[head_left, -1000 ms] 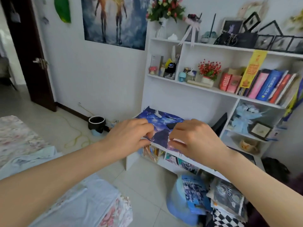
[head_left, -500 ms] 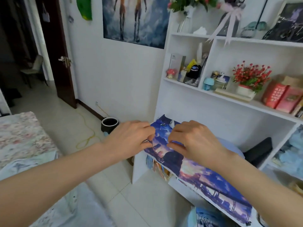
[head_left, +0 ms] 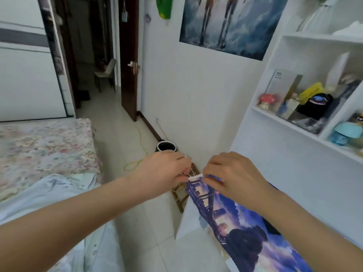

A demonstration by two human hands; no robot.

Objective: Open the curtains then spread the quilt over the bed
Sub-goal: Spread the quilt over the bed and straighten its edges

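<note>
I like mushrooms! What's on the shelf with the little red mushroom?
Beside the red mushroom on the white shelf stand a yellow packet, a black cap and white cards. Whatever sits behind the cap is hidden.

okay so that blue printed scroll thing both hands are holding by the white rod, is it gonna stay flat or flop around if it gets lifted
Probably floppy: the printed scroll drapes over the white ledge and sags below the rod. The rod end should stay stiff, since the left hand and right hand pinch it there. It looks thin, so likely light and prone to swing.
</note>
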